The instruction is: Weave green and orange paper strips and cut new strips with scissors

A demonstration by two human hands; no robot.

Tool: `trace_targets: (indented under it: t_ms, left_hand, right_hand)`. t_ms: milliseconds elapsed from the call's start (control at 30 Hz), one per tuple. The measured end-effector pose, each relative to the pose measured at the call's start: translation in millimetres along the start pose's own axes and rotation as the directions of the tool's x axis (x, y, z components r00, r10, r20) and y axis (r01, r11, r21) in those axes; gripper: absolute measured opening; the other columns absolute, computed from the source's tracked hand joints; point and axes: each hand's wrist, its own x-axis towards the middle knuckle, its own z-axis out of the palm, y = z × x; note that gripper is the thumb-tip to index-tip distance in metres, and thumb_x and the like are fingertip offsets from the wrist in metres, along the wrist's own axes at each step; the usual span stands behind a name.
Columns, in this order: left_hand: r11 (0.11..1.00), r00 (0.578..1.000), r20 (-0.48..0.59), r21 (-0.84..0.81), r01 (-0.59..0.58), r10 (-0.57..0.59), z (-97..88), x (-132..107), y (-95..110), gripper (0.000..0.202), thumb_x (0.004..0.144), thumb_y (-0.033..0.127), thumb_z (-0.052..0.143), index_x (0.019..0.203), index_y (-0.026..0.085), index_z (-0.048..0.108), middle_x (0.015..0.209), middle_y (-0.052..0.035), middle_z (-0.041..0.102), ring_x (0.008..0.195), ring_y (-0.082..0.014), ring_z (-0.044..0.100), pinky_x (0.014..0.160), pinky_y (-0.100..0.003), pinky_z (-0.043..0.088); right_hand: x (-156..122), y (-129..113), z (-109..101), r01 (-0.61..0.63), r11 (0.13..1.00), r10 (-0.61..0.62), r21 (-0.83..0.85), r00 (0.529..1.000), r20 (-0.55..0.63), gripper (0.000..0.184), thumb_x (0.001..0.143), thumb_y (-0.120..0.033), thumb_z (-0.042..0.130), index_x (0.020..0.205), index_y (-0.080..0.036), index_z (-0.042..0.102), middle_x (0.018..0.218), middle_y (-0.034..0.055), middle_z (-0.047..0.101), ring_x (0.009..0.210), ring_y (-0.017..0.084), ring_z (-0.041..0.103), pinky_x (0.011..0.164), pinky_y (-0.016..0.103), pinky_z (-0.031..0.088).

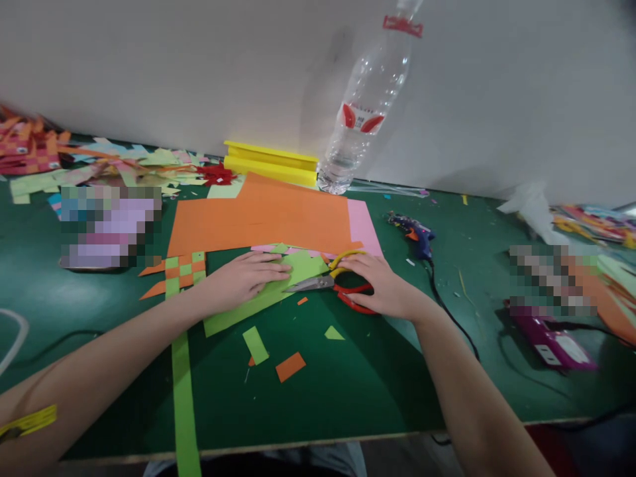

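Observation:
My left hand (pixel 246 277) lies flat, fingers stretched out, on a light green paper sheet (pixel 233 313) on the green table (pixel 348 377). My right hand (pixel 380 281) rests over the red and yellow handles of a pair of scissors (pixel 318 283), fingers curled round them. The closed blades lie on the green sheet and point left toward my left fingertips. An orange-and-green woven paper piece (pixel 181 271) lies just left of my left hand. A long green strip (pixel 183 391) runs from it down to the table's front edge.
A large orange sheet (pixel 263 215) over a pink one (pixel 362 225) lies behind my hands. A clear plastic bottle (pixel 365 106), yellow folded paper (pixel 271 162), a blue glue gun (pixel 415 235), a purple glue gun (pixel 549 341) and paper scraps (pixel 291 366) surround them.

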Motion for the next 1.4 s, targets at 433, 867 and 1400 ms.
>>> trace_targets:
  t_ms: [433,867,1400]
  left_hand:
    - [0.999,0.999,-0.022,0.037,-0.030,0.031,1.5,0.0,-2.0,0.040,0.092,0.011,0.034,0.122,0.024,0.056,0.129,0.0038,0.057,0.128,-0.0184,0.041,0.107,-0.040,0.035]
    - [1.000,0.999,-0.030,0.019,-0.024,0.024,0.0,0.2,-1.1,0.039,0.094,0.012,0.033,0.122,0.025,0.056,0.129,0.0042,0.057,0.128,-0.0177,0.041,0.108,-0.040,0.034]
    - [1.000,0.999,-0.046,0.011,-0.024,0.025,3.2,0.0,-3.5,0.036,0.094,0.013,0.036,0.120,0.025,0.058,0.128,0.0036,0.058,0.127,-0.0185,0.043,0.106,-0.041,0.036]
  right_hand:
    - [2.2,-5.7,3.4,0.006,0.998,-0.005,-0.066,1.000,0.010,0.045,0.080,-0.038,0.056,0.122,-0.023,0.049,0.126,0.0102,0.053,0.122,0.029,0.045,0.101,0.051,0.035]
    - [3.2,-12.7,3.9,-0.013,0.998,0.015,-0.056,0.999,0.030,0.045,0.079,-0.037,0.057,0.122,-0.023,0.050,0.126,0.0099,0.052,0.123,0.029,0.043,0.100,0.049,0.036]
    - [7.3,-26.7,8.9,0.003,0.999,-0.004,0.033,1.000,0.028,0.042,0.079,-0.038,0.058,0.117,-0.023,0.052,0.119,0.0085,0.055,0.115,0.025,0.048,0.096,0.044,0.039]
